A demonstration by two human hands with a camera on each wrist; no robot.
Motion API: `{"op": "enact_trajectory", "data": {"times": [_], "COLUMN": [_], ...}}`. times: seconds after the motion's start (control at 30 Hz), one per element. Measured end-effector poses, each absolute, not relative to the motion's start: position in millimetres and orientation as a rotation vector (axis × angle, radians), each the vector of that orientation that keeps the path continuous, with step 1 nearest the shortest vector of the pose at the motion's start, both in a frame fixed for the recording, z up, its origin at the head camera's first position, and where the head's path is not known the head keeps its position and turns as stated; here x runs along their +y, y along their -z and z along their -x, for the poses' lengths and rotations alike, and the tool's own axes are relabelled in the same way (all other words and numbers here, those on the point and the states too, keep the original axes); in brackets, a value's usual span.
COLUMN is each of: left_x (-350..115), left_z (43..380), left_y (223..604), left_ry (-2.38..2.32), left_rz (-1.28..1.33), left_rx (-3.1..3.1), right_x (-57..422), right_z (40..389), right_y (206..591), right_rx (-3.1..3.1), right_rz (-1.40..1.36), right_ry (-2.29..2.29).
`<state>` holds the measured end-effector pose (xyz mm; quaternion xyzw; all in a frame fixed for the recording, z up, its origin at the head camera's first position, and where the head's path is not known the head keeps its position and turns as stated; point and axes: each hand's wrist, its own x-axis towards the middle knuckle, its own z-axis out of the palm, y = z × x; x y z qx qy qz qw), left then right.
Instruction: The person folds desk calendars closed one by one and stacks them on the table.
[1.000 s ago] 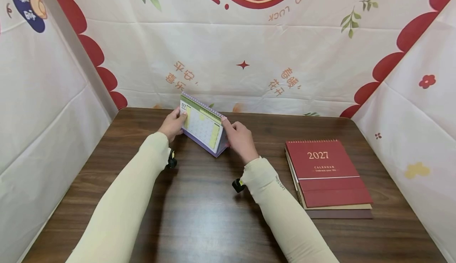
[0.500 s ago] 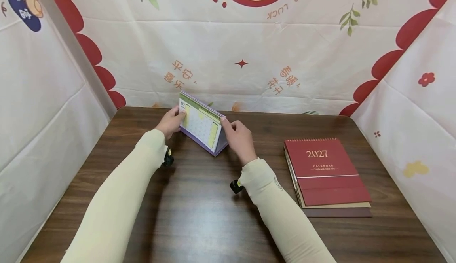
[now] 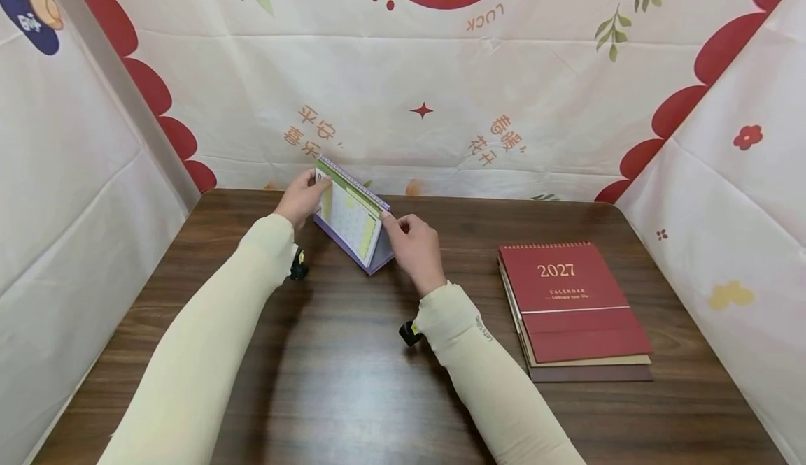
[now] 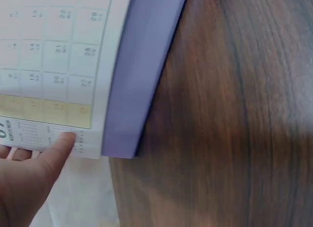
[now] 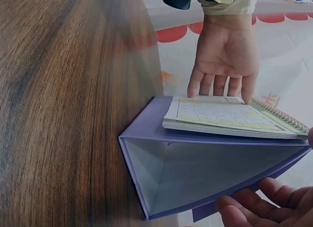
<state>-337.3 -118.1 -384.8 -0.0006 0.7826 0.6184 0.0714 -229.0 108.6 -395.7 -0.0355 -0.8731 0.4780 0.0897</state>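
A desk calendar (image 3: 350,215) with a purple stand stands tilted on the table, its 07 page facing the person. My left hand (image 3: 301,196) holds the left edge of the pages near the top. In the left wrist view its thumb (image 4: 62,141) lies on the page margin, with other fingers partly hidden behind. The pages (image 5: 220,117) tilt away from the purple backing along their lower edge. At the upper right corner, my right hand (image 3: 415,247) grips the calendar, thumb in front. In the right wrist view its fingers (image 5: 264,205) lie against the stand's back panel.
A red 2027 calendar (image 3: 576,304) lies flat on the right side of the wooden table (image 3: 352,381). White printed cloth (image 3: 378,73) hangs behind the table and on both sides.
The left hand has shifted up along the calendar's left edge. The pages have lifted a little off the purple stand, whose lower strip shows more. The right hand keeps its grip.
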Motion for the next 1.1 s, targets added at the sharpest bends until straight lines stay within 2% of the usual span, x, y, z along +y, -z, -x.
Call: {"op": "enact_trajectory", "data": {"times": [0.4,1.1], "left_x": [-109,-111], "left_z": [346,345], "left_y": [389,396], "left_ry": [-1.918,-1.784], "left_rz": [-0.014,-0.102], "left_rx": [2.256,2.464], "right_x": [102,98], "right_z": [228,227], "right_y": [395,396], "right_rx": [-2.516,-2.526], "right_rz": [0.094,0.055], "right_ry": [-1.35,-1.346]}}
